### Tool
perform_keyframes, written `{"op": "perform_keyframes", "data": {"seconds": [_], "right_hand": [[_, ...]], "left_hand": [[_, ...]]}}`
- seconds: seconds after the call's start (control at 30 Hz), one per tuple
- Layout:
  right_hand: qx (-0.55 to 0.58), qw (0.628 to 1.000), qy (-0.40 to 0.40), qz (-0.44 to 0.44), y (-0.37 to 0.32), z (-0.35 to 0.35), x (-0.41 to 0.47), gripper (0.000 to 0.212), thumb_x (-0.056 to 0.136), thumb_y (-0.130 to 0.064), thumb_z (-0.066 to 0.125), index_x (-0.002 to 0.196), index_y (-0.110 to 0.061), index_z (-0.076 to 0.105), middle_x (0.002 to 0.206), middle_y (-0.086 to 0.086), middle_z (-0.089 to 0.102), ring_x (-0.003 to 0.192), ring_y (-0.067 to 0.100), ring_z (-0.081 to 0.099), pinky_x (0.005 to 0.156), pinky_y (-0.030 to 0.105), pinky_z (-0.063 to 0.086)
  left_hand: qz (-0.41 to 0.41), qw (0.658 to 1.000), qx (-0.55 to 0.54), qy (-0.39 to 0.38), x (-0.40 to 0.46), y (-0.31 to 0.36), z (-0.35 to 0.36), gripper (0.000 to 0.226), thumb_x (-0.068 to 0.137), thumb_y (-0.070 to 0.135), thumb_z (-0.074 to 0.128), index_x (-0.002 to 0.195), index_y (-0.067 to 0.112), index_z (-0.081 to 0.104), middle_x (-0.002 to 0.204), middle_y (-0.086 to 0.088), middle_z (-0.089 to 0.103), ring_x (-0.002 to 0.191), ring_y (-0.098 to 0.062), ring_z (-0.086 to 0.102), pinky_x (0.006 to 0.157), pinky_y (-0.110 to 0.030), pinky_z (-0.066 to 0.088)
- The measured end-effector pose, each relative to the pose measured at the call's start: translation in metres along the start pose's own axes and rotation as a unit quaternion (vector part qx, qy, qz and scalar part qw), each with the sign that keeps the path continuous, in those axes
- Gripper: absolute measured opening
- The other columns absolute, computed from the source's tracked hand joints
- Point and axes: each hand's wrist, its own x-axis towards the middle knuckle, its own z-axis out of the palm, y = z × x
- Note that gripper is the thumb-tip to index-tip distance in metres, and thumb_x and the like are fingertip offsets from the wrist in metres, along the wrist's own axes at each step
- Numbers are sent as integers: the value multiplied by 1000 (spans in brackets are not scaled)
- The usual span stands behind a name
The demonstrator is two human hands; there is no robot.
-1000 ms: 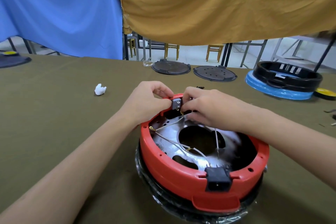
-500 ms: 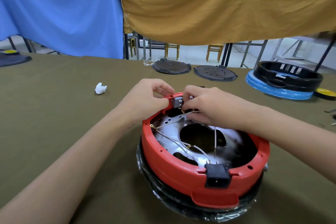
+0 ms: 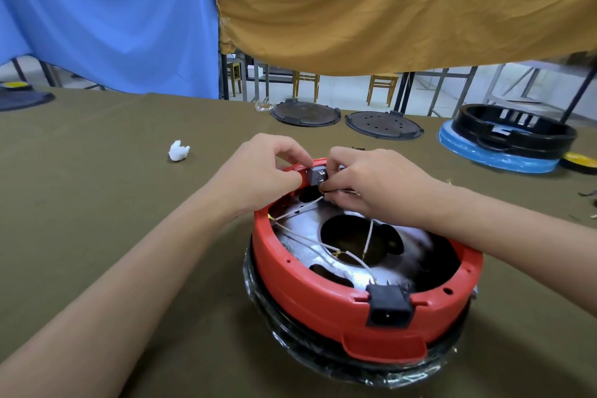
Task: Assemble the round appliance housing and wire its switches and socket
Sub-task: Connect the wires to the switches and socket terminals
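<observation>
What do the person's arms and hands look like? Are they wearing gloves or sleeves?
No gloves and no sleeves show. Both forearms are bare from the bottom and right edges of the picture up to the wrists. The left hand and right hand are bare too, with no rings, watch or bracelets in view.

Head-worn view, forward-down, close over hands

The round housing sits on the table. A switch sits at the housing's far rim, a socket at its near rim. Behind the housing lie two flat discs; left of it, well apart, a crumpled wad; to its far right, another housing.
</observation>
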Motion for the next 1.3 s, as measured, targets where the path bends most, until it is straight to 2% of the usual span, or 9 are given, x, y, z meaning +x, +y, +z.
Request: {"op": "perform_keyframes", "data": {"seconds": [0.17,0.33,0.4,0.6,0.73,0.87,0.97,1.03,1.3], "right_hand": [[22,1000,15,6,1,0,-1,26,100,-38,49,109,-29,71,107,-6,51,75,25,58,65,38,45],[41,999,16,11,2,1,0,25,100,-39,51,110,-30,72,107,-6,52,76,22,57,67,37,45],[49,999,18,14,2,2,0,25,100,-39,51,110,-30,72,107,-7,52,76,21,56,66,35,44],[71,997,26,15,2,3,0,23,99,-36,54,109,-28,74,102,-5,53,79,22,58,68,37,45],[109,993,44,30,1,3,1,18,96,-32,61,103,-27,77,95,-6,56,84,22,59,74,39,47],[133,989,56,43,1,5,1,15,93,-30,65,100,-28,79,93,-6,60,85,23,60,76,39,47],[131,989,54,48,2,5,2,14,91,-32,66,97,-30,78,91,-7,61,85,22,60,75,38,47],[152,984,68,68,4,4,2,8,86,-32,72,89,-28,78,85,-7,64,82,21,61,74,37,47],[162,979,80,95,4,5,4,12,81,-34,75,74,-24,71,71,-5,69,70,20,61,66,31,43]], "left_hand": [[-6,1000,8,-1,0,0,0,26,83,5,60,90,27,73,66,7,72,43,-6,53,49,-21,44],[-1,1000,6,4,-1,0,0,25,83,5,60,92,24,73,69,11,71,45,-1,57,48,-14,43],[0,1000,12,2,0,0,0,26,83,5,60,92,26,73,70,9,72,46,0,57,50,-17,44],[16,999,41,1,1,-2,0,24,79,9,66,89,31,72,66,26,67,55,1,62,60,-22,52],[35,994,101,-8,3,0,-1,23,77,18,73,92,35,67,82,21,65,67,1,64,70,-24,55],[43,989,136,-50,7,5,-5,43,73,30,79,110,33,57,101,15,64,82,1,61,71,-20,50],[53,961,257,-87,17,14,-2,61,71,43,80,122,27,51,103,9,56,91,-11,56,73,-25,45],[64,937,331,-92,24,20,4,60,70,47,78,118,23,51,99,5,50,93,-18,53,76,-31,44],[74,943,317,-63,20,10,19,51,76,49,72,110,23,44,101,0,49,90,-25,56,81,-41,50]]}}
